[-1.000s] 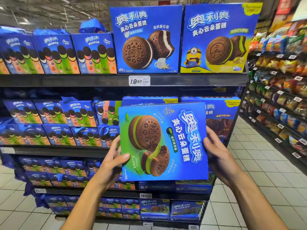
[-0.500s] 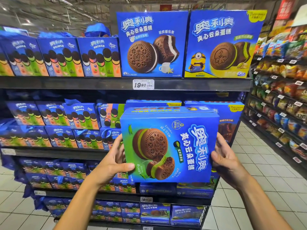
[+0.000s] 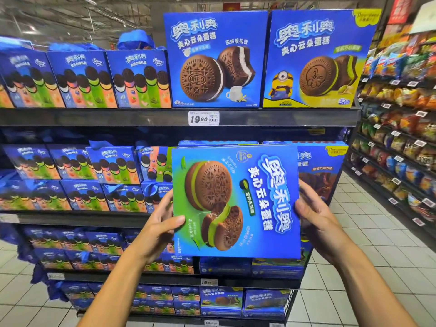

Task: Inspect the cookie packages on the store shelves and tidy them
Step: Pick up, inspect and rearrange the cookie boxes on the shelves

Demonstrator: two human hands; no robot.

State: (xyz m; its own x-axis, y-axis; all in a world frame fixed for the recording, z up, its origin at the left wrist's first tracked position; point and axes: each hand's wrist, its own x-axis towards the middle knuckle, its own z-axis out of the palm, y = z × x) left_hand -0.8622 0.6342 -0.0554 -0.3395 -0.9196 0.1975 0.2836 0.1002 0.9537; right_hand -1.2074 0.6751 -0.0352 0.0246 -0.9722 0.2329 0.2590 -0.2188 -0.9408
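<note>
We hold a large blue cookie box (image 3: 236,201) in front of the shelves, at the level of the second shelf from the top. It is turned on its side, so its printed words run top to bottom, and its front, with two brown cookies filled in green, faces us. Our left hand (image 3: 160,225) grips the box's left edge, thumb pressed on the front and the other fingers curled behind it. Our right hand (image 3: 313,215) grips the right edge in the same manner, thumb on the front near the white lettering and fingers wrapped round the back.

Behind the box, on the second shelf, another big blue box (image 3: 318,171) stands with a brown picture on it, partly hidden by the one we hold. On the top shelf (image 3: 94,117) two big boxes stand upright side by side: one with white cream cookies (image 3: 214,60) and one with a yellow cartoon figure (image 3: 316,60). A price tag (image 3: 203,118) reading 19.90 sits on the shelf edge below them. To the left, smaller boxes (image 3: 85,79) with rows of coloured cookie tubes fill the shelves. Across the aisle on the right, racks of snack bags (image 3: 401,109) run away from us.
</note>
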